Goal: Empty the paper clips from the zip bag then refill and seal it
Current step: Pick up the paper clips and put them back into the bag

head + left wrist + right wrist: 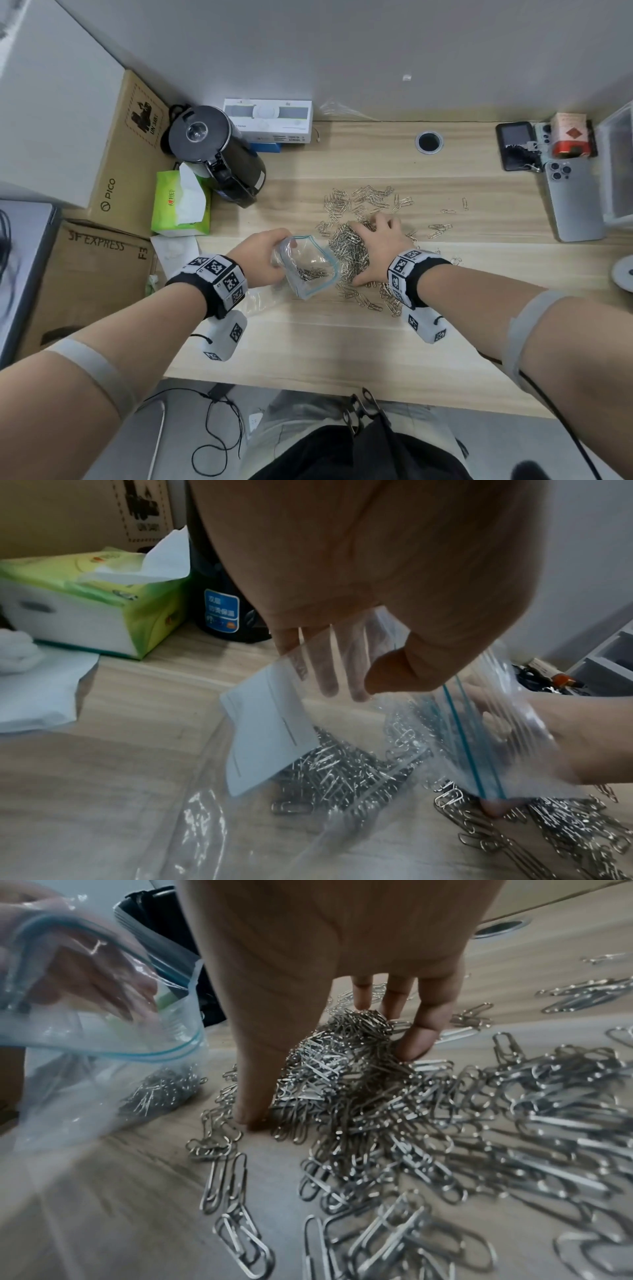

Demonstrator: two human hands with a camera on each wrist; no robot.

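A clear zip bag [308,267] with a blue seal strip lies tilted on the wooden desk [308,342], its mouth facing right. My left hand [263,257] pinches the bag's rim and holds the mouth apart; in the left wrist view my left hand [356,685] has its fingers behind the plastic and its thumb in front. A small heap of paper clips [342,772] lies inside the bag [267,737]. My right hand [380,246] cups a dense heap of paper clips [347,250] just right of the mouth. In the right wrist view my right hand [332,1083] curls thumb and fingers round that heap [359,1096].
Loose clips [370,198] lie scattered behind and to the right of my right hand. A black kettle [219,154] and a green tissue pack [180,205] stand at the left, cardboard boxes [113,178] beyond them. Phones [572,202] lie far right, near a cable hole [429,141].
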